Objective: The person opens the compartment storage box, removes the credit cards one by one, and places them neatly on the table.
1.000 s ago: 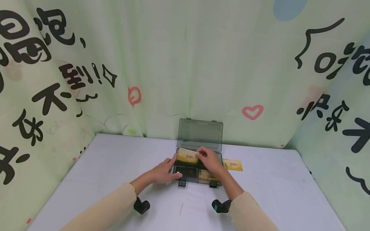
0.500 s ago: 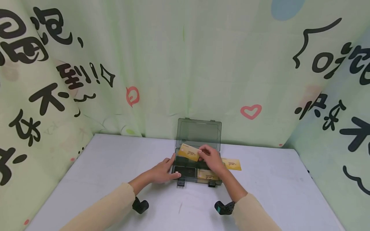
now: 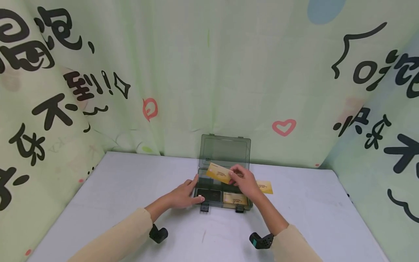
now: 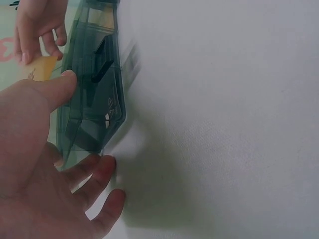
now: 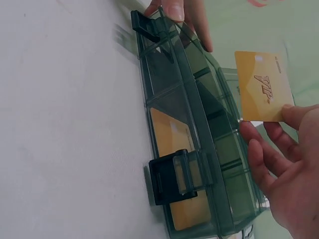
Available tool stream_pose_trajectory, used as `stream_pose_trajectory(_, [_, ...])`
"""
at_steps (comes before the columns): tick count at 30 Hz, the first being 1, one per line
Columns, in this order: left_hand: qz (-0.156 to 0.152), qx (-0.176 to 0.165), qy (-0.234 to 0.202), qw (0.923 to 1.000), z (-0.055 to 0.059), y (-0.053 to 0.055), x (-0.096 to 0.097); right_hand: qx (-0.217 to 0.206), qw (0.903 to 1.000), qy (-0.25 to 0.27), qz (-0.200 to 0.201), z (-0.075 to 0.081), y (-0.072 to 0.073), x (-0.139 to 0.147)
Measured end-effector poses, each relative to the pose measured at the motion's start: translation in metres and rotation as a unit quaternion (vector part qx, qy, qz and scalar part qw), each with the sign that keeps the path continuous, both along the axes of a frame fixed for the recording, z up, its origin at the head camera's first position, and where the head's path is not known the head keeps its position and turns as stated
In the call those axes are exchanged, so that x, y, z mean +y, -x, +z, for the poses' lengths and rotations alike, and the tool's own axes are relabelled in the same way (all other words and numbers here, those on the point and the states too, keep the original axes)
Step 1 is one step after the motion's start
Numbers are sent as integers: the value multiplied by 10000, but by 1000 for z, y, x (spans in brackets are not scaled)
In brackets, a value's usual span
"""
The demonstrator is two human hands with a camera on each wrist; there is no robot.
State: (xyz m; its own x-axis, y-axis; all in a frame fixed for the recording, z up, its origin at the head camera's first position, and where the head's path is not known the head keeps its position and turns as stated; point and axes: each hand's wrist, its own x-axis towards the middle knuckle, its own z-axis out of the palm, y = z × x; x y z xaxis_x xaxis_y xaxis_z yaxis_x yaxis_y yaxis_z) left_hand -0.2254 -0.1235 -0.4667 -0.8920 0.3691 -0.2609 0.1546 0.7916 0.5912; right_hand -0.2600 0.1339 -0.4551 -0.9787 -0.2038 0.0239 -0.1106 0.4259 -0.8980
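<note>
My right grip (image 3: 242, 181) hides part of the box's rear row and one end of a loose yellow card (image 3: 266, 187) on the counter (image 3: 314, 207) to its right; I can't tell what, if anything, the dark front-left compartment (image 3: 210, 195) holds. The right grip pinches a yellow VIP card (image 5: 264, 85) by its corner, above the open divided plastic box (image 5: 200, 112). Just below that grip, the front-right compartment contains another yellow card (image 3: 235, 198). Since half a second ago, the pinched card has shifted right. My left grip (image 3: 183, 195), thumb and fingers spread, touches the box's left end.
</note>
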Motion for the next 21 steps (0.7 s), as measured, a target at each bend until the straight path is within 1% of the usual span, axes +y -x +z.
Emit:
stream_pose_trajectory(9, [-20,21,-19,10000,-1,0,0,-271,9992,270,-93,1,-4,10])
stream_pose_trajectory(11, [-30,37,-12,10000,-1,0,0,-355,9988,336,-83,8,-8,9])
stream_pose_trajectory(15, [-26,55,-32,10000,-2,0,0,-369,9984,421,-52,10,-9,12])
stream_pose_trajectory(16, [-20,56,-26,10000,-2,0,0,-350,9986,389,-48,9,-8,13])
stream_pose_trajectory(18, [-12,49,-16,10000,-2,0,0,-301,9988,373,-40,3,-5,17])
stream_pose_trajectory(21, [-31,58,-1,10000,-2,0,1,-283,9991,305,-111,3,-5,19])
